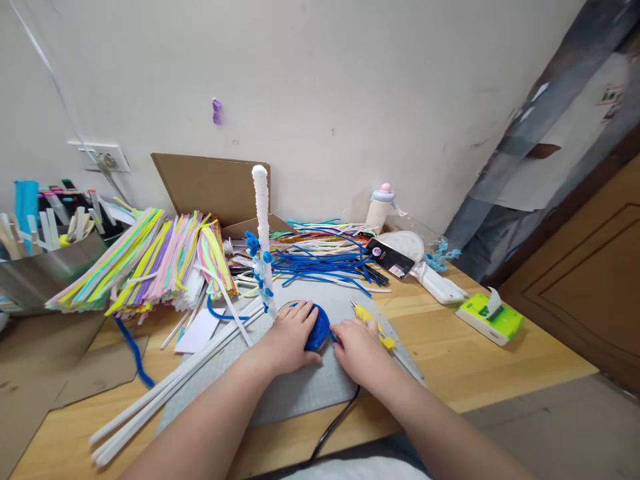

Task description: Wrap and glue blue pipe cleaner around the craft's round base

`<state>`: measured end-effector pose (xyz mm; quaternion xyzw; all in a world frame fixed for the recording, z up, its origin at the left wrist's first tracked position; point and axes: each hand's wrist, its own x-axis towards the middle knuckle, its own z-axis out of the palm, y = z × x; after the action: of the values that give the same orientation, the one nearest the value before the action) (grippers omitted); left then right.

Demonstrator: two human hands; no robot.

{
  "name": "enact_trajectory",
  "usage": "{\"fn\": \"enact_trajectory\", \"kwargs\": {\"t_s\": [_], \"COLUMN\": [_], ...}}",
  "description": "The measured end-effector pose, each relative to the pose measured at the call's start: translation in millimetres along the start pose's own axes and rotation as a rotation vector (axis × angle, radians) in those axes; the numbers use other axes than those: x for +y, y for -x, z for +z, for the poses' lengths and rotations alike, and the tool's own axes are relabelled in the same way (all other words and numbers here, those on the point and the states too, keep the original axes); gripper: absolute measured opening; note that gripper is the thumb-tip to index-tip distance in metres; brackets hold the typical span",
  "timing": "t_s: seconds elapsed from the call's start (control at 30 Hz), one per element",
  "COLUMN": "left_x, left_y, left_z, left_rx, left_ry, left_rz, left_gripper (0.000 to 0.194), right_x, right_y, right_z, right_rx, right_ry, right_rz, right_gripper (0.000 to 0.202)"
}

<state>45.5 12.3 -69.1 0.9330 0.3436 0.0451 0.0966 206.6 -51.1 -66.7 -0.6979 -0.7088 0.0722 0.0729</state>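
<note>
Blue coiled disc [321, 328] lies between the hands: left hand [293, 339] spread flat over its left side, right hand [361, 347] pinching blue pipe cleaner [334, 337] at its right edge.

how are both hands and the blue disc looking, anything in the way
Left hand flat over part of blue disc. Right hand at its right edge, grip unclear. Yellow-handled tool close beside right hand.

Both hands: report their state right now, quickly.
Left hand: open, palm down on the blue disc.
Right hand: curled at the disc's right edge; whether it grips anything cannot be told.
</note>
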Motion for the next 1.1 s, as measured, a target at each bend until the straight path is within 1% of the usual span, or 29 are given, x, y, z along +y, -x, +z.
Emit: {"fn": "enact_trajectory", "kwargs": {"t_s": [0.13,0.27,0.4,0.57,0.73,0.83,0.93,1.03,1.07,1.1], "left_x": [0,1,2,2,4,6,8,8,7,7], "left_y": [-1,-1,-1,-1,2,2,-3,-9,-11,-13], "left_z": [2.7,5.3,6.9,9.6,13.0,15.7,20.8,25.9,26.8,27.2], "left_rx": [0.015,-0.001,0.006,0.014,0.096,0.144,0.225,0.349,0.380,0.397], "left_ry": [-0.002,-0.017,-0.019,-0.013,-0.002,0.015,0.058,0.071,0.062,0.046], "left_rz": [-0.040,-0.061,-0.070,-0.061,-0.063,-0.068,-0.147,-0.260,-0.270,-0.252], "left_gripper": [0.088,0.092,0.090,0.087,0.084,0.071,0.057,0.055,0.054,0.052], "right_x": [1,0,-5,-9,-9,-9,-10,-10,-10,-10], "right_y": [3,5,5,5,4,4,5,5,6,6], "right_z": [3,4,1,1,6,7,7,7,8,8], "right_rx": [0.026,0.038,0.020,-0.003,0.015,0.016,0.010,0.009,0.015,0.020], "right_ry": [0.004,0.045,0.077,0.131,0.156,0.154,0.153,0.147,0.147,0.147], "right_rz": [-0.023,-0.045,-0.057,-0.065,-0.084,-0.084,-0.072,-0.071,-0.076,-0.082], "right_gripper": [0.015,0.019,0.022,0.018,0.017,0.019,0.024,0.024,0.024,0.023]}}
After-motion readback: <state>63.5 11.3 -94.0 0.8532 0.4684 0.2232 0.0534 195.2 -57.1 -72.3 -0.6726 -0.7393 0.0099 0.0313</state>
